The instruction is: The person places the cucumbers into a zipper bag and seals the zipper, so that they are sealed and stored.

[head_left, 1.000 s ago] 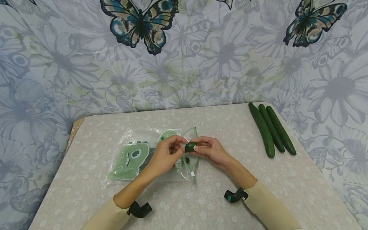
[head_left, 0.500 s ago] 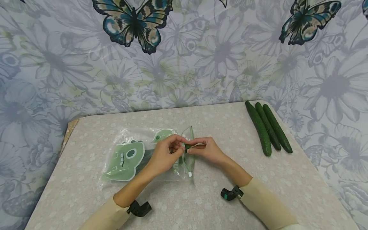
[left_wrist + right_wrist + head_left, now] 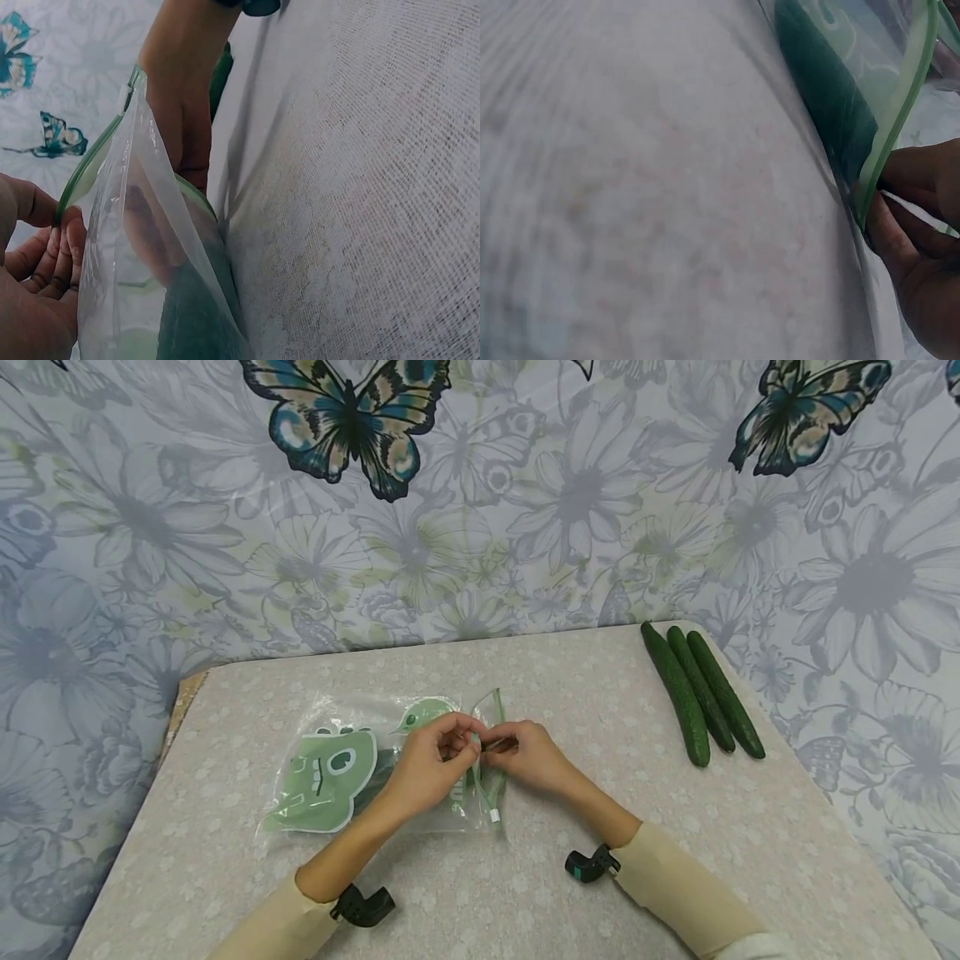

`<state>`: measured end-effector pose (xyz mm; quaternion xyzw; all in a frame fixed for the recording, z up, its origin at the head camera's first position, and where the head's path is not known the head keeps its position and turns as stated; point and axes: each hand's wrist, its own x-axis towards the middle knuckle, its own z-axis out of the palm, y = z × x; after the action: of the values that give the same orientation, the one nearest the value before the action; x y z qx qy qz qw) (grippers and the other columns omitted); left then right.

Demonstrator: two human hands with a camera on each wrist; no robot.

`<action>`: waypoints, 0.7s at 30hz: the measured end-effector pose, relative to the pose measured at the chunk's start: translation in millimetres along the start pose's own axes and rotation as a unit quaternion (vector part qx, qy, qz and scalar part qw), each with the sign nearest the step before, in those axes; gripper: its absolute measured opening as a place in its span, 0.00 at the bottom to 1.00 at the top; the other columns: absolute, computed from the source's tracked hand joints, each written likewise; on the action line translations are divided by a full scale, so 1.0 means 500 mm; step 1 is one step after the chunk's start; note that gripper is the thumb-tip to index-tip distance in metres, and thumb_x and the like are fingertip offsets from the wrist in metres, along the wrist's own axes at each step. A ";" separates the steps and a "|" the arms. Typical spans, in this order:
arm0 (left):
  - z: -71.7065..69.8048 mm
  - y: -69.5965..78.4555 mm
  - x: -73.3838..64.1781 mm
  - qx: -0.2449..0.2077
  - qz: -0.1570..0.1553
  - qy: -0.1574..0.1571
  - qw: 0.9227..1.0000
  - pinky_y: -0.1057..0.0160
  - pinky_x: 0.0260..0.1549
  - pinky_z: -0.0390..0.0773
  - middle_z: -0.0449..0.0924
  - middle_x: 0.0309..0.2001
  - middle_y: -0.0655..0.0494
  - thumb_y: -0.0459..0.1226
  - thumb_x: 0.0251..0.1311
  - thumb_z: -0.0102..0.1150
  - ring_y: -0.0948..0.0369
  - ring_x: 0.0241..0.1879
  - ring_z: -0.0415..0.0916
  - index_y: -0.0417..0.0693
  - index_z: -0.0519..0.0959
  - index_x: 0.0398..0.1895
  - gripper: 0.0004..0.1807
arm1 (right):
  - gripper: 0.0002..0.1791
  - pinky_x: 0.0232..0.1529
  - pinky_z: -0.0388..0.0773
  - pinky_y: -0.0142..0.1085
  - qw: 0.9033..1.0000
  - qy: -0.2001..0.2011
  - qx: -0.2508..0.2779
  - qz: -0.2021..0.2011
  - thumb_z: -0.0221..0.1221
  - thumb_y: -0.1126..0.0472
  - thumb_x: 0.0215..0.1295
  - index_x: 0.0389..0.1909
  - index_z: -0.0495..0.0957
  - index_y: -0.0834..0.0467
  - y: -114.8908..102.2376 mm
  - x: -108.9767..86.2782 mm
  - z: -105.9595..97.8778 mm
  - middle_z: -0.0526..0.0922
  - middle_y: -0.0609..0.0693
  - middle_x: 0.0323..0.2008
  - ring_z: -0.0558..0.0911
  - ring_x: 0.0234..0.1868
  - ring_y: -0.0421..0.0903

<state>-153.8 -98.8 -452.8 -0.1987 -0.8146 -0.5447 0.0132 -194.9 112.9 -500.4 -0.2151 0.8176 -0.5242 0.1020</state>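
Observation:
A clear zip bag (image 3: 442, 818) with green dinosaur prints and a green zip strip lies on the table, its mouth toward the right. My left hand (image 3: 431, 764) pinches the upper edge of that mouth at the zip strip (image 3: 94, 154). Inside the bag lies a dark green cucumber (image 3: 199, 319), seen through the plastic in both wrist views. With its fingertips inside the mouth, my right hand (image 3: 532, 758) holds the cucumber's near end between thumb and fingers. That end is mostly hidden by the fingers. A white slider (image 3: 494, 816) sits low on the strip.
Three cucumbers (image 3: 678, 697) lie side by side at the table's back right. The table (image 3: 600, 693) has a pale patterned cloth. Behind it hangs a fabric (image 3: 525, 543) with butterflies and flowers. Each wrist carries a black camera mount (image 3: 363, 906).
My right hand has moved left with the cucumber, whose end went from showing outside the mouth to mostly hidden. The left hand keeps its pinch on the bag. The head view shifted slightly.

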 end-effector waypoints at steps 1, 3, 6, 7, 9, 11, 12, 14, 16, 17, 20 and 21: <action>0.000 0.000 -0.001 -0.001 -0.001 -0.001 1.000 0.68 0.34 0.83 0.84 0.39 0.54 0.33 0.72 0.62 0.60 0.36 0.82 0.45 0.86 0.53 0.11 | 0.17 0.48 0.89 0.32 1.000 -0.002 -0.015 -0.001 0.70 0.62 0.69 0.57 0.88 0.61 0.000 -0.002 0.000 0.92 0.56 0.53 0.92 0.48 0.47; -0.002 -0.001 -0.002 -0.003 -0.002 -0.003 1.000 0.68 0.35 0.83 0.84 0.40 0.53 0.33 0.73 0.61 0.59 0.37 0.82 0.46 0.86 0.54 0.11 | 0.17 0.48 0.88 0.31 1.000 -0.009 -0.028 -0.001 0.70 0.62 0.69 0.57 0.88 0.60 0.000 -0.006 -0.002 0.92 0.56 0.54 0.92 0.48 0.47; -0.004 -0.002 -0.005 -0.003 -0.006 -0.005 1.000 0.68 0.36 0.83 0.84 0.41 0.53 0.34 0.73 0.62 0.59 0.38 0.82 0.49 0.86 0.54 0.11 | 0.17 0.50 0.88 0.32 0.999 -0.014 -0.030 -0.004 0.69 0.63 0.70 0.58 0.88 0.59 -0.001 -0.013 -0.007 0.91 0.55 0.56 0.92 0.49 0.47; -0.006 -0.003 -0.005 -0.002 -0.007 -0.004 1.000 0.68 0.36 0.83 0.84 0.42 0.53 0.34 0.73 0.62 0.59 0.38 0.82 0.50 0.86 0.54 0.11 | 0.17 0.50 0.88 0.32 0.999 -0.014 -0.031 -0.006 0.69 0.63 0.70 0.58 0.88 0.59 -0.002 -0.017 -0.009 0.91 0.55 0.56 0.92 0.49 0.47; -0.008 -0.003 -0.007 -0.001 -0.009 -0.003 1.000 0.68 0.36 0.83 0.84 0.42 0.53 0.34 0.73 0.62 0.60 0.37 0.81 0.51 0.86 0.54 0.11 | 0.16 0.51 0.88 0.33 0.999 -0.011 -0.034 -0.007 0.69 0.62 0.71 0.57 0.88 0.58 -0.003 -0.023 -0.015 0.91 0.53 0.56 0.92 0.49 0.46; -0.009 -0.003 -0.008 0.000 -0.011 -0.002 1.000 0.68 0.36 0.83 0.84 0.41 0.53 0.34 0.72 0.63 0.59 0.37 0.81 0.51 0.86 0.54 0.11 | 0.15 0.51 0.88 0.34 0.999 -0.006 -0.037 -0.005 0.69 0.60 0.71 0.57 0.88 0.56 -0.004 -0.032 -0.024 0.91 0.51 0.55 0.91 0.49 0.45; -0.009 -0.003 -0.008 0.000 -0.014 -0.002 1.000 0.68 0.35 0.82 0.84 0.41 0.54 0.34 0.72 0.63 0.59 0.37 0.81 0.52 0.86 0.53 0.11 | 0.15 0.51 0.88 0.34 0.999 -0.002 -0.035 -0.001 0.69 0.60 0.71 0.57 0.88 0.55 -0.004 -0.037 -0.029 0.91 0.50 0.55 0.91 0.49 0.44; -0.009 -0.003 -0.009 -0.001 -0.016 -0.002 1.000 0.69 0.34 0.82 0.83 0.40 0.54 0.34 0.72 0.63 0.60 0.36 0.81 0.53 0.86 0.53 0.11 | 0.15 0.51 0.88 0.35 0.999 0.003 -0.031 0.007 0.69 0.59 0.72 0.57 0.88 0.55 -0.005 -0.047 -0.042 0.91 0.50 0.55 0.90 0.50 0.44; -0.009 -0.003 -0.011 -0.002 -0.020 -0.002 1.000 0.69 0.34 0.82 0.83 0.40 0.54 0.34 0.72 0.63 0.59 0.36 0.80 0.55 0.86 0.52 0.11 | 0.15 0.51 0.88 0.34 1.000 0.007 -0.024 0.013 0.69 0.58 0.72 0.57 0.88 0.55 -0.004 -0.059 -0.056 0.90 0.51 0.56 0.90 0.51 0.45; -0.009 -0.004 -0.012 -0.003 -0.022 -0.002 1.000 0.69 0.34 0.82 0.83 0.40 0.53 0.34 0.72 0.63 0.59 0.36 0.80 0.56 0.86 0.52 0.11 | 0.16 0.51 0.88 0.34 1.000 0.010 -0.022 0.016 0.69 0.58 0.73 0.58 0.87 0.56 -0.003 -0.066 -0.064 0.90 0.52 0.56 0.91 0.51 0.46; -0.010 -0.006 -0.016 -0.005 -0.024 -0.001 1.000 0.68 0.35 0.82 0.83 0.41 0.53 0.33 0.72 0.63 0.59 0.36 0.80 0.56 0.86 0.52 0.11 | 0.16 0.50 0.88 0.32 0.999 0.017 -0.023 0.028 0.68 0.57 0.73 0.59 0.87 0.56 0.002 -0.089 -0.090 0.90 0.53 0.58 0.90 0.52 0.47; -0.010 -0.008 -0.017 -0.006 -0.024 -0.001 1.000 0.68 0.35 0.82 0.82 0.41 0.52 0.33 0.72 0.63 0.59 0.37 0.80 0.56 0.86 0.52 0.11 | 0.17 0.50 0.88 0.32 0.999 0.020 -0.023 0.032 0.69 0.57 0.73 0.59 0.87 0.56 0.004 -0.097 -0.099 0.89 0.54 0.58 0.90 0.51 0.47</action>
<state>-148.3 -107.3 -456.2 -0.1793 -0.8159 -0.5496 -0.0018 -171.9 176.0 -483.6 -0.1808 0.8378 -0.5059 0.0969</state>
